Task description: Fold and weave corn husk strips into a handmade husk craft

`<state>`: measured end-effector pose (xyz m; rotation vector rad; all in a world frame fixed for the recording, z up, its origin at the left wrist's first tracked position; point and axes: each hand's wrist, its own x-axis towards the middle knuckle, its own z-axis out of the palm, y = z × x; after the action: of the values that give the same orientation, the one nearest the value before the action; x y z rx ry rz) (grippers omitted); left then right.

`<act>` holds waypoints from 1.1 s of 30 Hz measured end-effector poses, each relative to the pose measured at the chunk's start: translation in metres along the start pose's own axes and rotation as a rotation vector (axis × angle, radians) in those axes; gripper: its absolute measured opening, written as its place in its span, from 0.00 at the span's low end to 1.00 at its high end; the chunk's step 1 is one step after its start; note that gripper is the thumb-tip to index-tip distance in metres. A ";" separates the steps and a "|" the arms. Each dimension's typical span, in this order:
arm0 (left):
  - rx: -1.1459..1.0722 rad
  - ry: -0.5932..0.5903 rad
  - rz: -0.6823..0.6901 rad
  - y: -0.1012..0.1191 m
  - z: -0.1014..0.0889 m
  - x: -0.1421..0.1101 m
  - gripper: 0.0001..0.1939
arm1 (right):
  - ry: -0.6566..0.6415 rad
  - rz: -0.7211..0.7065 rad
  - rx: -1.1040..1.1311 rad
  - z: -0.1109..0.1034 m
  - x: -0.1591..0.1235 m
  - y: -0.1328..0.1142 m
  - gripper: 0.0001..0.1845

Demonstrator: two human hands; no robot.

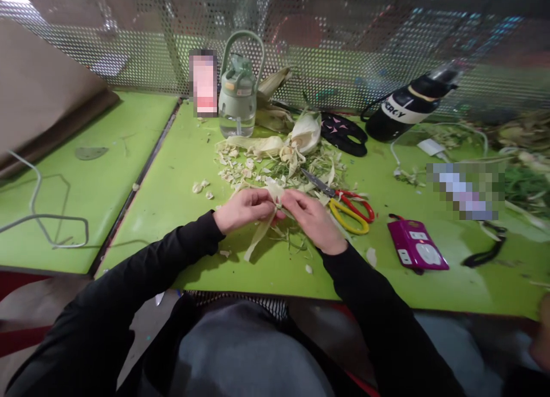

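Pale strips of corn husk [260, 238] are pinched between my two hands, low over the green table. My left hand [247, 208] has its fingers closed on the strips from the left. Fingers of my right hand [311, 218] are closed on them from the other side. Just right of that hand lie scissors [344, 205] with one red and one yellow handle, blades pointing up and left. Beyond my hands, a whole pale corn husk [306, 132] rests on a heap of husk scraps [247, 171] and green shreds. What sits between my fingertips is partly hidden.
At the back stand a green-lidded water bottle [238, 102] and a tilted black bottle [406, 107], against a perforated metal screen [344, 42]. A magenta power socket box [416, 245] lies right. A bent white wire [36, 213] and a table seam [133, 188] are left.
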<state>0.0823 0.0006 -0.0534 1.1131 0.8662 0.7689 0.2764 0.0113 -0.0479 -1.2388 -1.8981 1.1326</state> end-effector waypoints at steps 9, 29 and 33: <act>-0.120 0.042 -0.078 -0.001 0.005 -0.001 0.07 | 0.264 -0.123 0.199 0.009 0.002 0.015 0.11; -0.144 -0.039 -0.100 -0.015 0.013 -0.003 0.04 | -0.028 0.135 0.389 0.003 0.003 0.004 0.18; -0.127 -0.044 -0.063 -0.018 0.014 -0.002 0.08 | 0.044 0.158 0.616 0.012 0.001 0.008 0.12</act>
<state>0.0950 -0.0117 -0.0676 0.9830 0.8005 0.7343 0.2696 0.0103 -0.0603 -1.0508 -1.2778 1.5998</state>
